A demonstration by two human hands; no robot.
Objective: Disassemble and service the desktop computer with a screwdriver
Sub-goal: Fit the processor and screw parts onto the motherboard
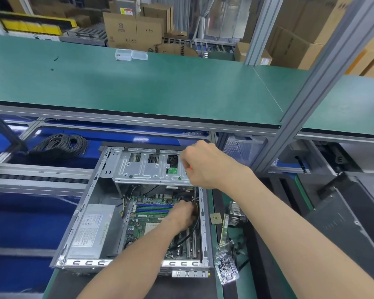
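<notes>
Your desktop computer point(108, 214) lies on its side with the open face up, on the dark strip of the surface point(255, 266) at its near edge, so the motherboard point(153, 221) faces you and both arms can reach straight down into it. The power supply point(91, 229) is still seated in the case's left half, and the drive cage point(151, 169) is hinged up at the far end, which is what opens the far corner of the board to you.

Your left hand point(181, 214) is down on the board near the case's right wall, fingers curled around something by a black cable point(192, 231); what exactly they pinch is hidden under the hand. Your right hand point(205, 165) is raised over the right end of the cage, fingers closed in a fist on a tool of which only an orange sliver point(190, 168) shows. It is probably the screwdriver, held upright to bear down on a fastener, but the tip is out of sight.

On the surface just right of the case lie a processor chip point(216, 218), a memory stick point(225, 228), a heatsink point(235, 213) and a bag of small parts point(226, 266). They are close enough to reach but clear of the work, which suggests the strip-down is well along.
</notes>
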